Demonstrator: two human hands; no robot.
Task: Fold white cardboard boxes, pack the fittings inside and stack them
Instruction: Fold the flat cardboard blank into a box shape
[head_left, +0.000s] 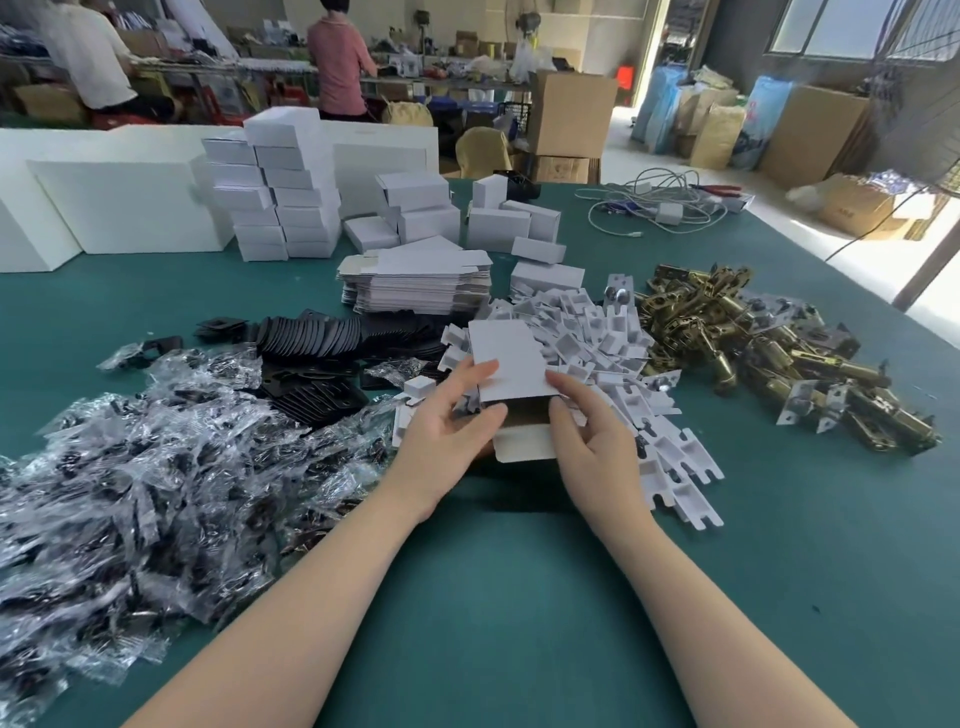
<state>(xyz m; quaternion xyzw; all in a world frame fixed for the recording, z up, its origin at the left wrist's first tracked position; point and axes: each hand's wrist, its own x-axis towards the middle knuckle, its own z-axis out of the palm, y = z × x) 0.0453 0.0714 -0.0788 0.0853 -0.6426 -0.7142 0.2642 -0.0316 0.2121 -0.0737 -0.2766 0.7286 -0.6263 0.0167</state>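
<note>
Bright daylight from right-hand windows (852, 28), soft shadows, wide-angle bending at edges.

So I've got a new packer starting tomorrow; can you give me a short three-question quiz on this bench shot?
1. True or false: the white box held by the left hand and right hand has its near end flap open.
2. Which pile lies furthest to the worker's right: A) black plates, B) brass latches, C) bagged parts?
3. What lies just behind the white inserts, in a flat stack?

Key: 1 true; 2 B; 3 unfolded box blanks.
</note>
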